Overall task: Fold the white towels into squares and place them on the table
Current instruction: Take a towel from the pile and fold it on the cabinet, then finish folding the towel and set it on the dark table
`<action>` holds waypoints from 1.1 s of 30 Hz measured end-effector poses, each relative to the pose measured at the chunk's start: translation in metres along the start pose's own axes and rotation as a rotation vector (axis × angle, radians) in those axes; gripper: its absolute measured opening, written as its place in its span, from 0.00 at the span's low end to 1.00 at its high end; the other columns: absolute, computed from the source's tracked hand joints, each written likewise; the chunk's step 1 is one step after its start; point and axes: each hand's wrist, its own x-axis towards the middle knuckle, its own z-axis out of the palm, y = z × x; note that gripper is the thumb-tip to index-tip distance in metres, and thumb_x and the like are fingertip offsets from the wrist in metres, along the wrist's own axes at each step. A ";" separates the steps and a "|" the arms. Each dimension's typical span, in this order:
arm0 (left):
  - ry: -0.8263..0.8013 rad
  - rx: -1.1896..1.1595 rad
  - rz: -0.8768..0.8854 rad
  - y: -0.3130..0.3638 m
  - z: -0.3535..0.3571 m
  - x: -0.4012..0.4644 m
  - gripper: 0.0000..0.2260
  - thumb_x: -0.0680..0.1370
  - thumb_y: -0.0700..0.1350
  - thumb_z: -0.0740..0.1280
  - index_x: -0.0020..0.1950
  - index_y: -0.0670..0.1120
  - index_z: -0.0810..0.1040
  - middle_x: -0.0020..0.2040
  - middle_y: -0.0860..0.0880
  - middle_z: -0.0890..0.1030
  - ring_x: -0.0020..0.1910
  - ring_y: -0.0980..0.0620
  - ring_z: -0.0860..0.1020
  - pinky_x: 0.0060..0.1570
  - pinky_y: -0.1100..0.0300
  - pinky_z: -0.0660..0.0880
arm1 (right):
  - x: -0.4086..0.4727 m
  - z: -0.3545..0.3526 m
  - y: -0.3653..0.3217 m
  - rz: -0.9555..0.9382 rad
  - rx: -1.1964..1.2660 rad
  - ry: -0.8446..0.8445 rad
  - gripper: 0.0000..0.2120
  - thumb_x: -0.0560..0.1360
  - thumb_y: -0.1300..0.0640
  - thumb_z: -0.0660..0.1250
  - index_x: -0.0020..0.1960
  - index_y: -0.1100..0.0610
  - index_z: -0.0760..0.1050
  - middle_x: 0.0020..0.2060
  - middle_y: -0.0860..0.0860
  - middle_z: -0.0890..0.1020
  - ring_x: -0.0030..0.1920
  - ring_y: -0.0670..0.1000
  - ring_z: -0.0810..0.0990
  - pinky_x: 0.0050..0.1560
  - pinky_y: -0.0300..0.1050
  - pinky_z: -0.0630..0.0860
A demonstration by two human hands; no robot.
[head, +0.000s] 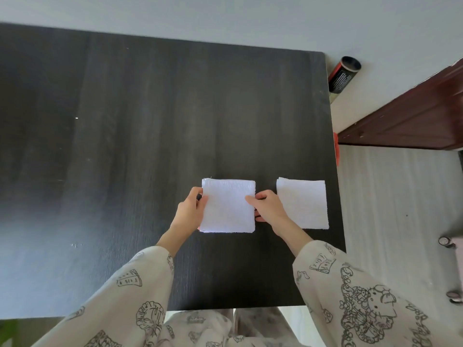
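Two white towels lie folded into squares on the dark wooden table (150, 121). The left folded towel (228, 209) sits between my hands. My left hand (191, 212) pinches its left edge, thumb on top. My right hand (269, 209) pinches its right edge, thumb on top and fingers curled under. The second folded towel (305, 204) lies flat just right of my right hand, close to the table's right edge, and nothing touches it.
A black and red cylinder (343, 73) stands on the floor past the table's far right corner. A dark red wooden furniture piece (413, 116) runs along the right. The table's right edge (335, 171) is close to the towels.
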 end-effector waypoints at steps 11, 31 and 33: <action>0.004 -0.006 -0.002 0.003 -0.003 -0.009 0.12 0.82 0.47 0.53 0.63 0.46 0.63 0.51 0.47 0.75 0.47 0.45 0.76 0.48 0.48 0.78 | -0.005 0.004 0.012 -0.007 -0.122 0.016 0.17 0.77 0.52 0.63 0.63 0.57 0.67 0.57 0.55 0.76 0.52 0.53 0.78 0.53 0.45 0.77; -0.155 0.403 0.644 0.123 0.168 -0.182 0.12 0.80 0.44 0.57 0.63 0.46 0.71 0.59 0.47 0.77 0.52 0.50 0.76 0.53 0.63 0.71 | -0.208 -0.181 0.237 -0.084 0.580 0.369 0.09 0.79 0.55 0.61 0.55 0.59 0.72 0.43 0.53 0.80 0.40 0.50 0.79 0.41 0.40 0.75; -0.269 0.447 0.720 0.141 0.225 -0.216 0.11 0.80 0.43 0.57 0.62 0.45 0.72 0.56 0.45 0.78 0.49 0.50 0.76 0.49 0.63 0.69 | -0.247 -0.208 0.293 -0.084 0.653 0.448 0.09 0.78 0.56 0.62 0.55 0.59 0.73 0.43 0.54 0.81 0.40 0.51 0.79 0.40 0.40 0.74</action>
